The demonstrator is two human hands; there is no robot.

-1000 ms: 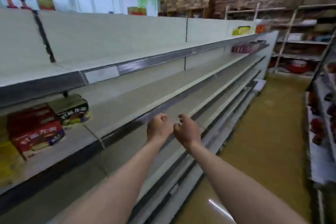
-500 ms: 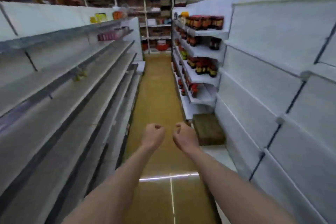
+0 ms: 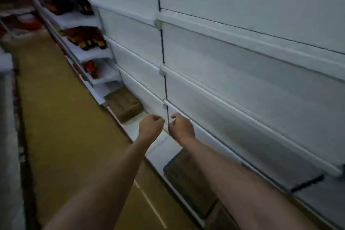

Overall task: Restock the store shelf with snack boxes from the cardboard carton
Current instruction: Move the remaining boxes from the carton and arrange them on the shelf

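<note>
1. Reaching forward side by side in the head view, the left hand [image 3: 150, 127] and the right hand [image 3: 182, 127] hang in front of the white shelving on the right, close together but apart. Each has its fingers loosely curled and holds nothing; I judge they are carried ready for a grasp, since no box is in them.

2. Two brown cartons sit on the lowest white shelf [image 3: 158, 153] at floor level. The far carton [image 3: 124, 104] lies beyond the hands, against the back panel. The near carton [image 3: 188, 181] lies partly under the right forearm. Both are probably placed low so that stock can be lifted straight out.

3. Which of the two is the task's cardboard carton I cannot tell. Both look shut or flat-topped from here, and the blur hides any flaps; no snack boxes show in either.

4. The shelf rails [image 3: 242, 97] on the right carry nothing in this stretch.

5. Farther left along the same wall, tilted shelves hold rows of dark red jars [image 3: 85, 40], well apart from the hands.

6. The yellow-brown floor [image 3: 61, 127] runs down the aisle on the left.

7. As I judge it, the step in hand is fetching from a carton; the restocking looks far from finished.
</note>
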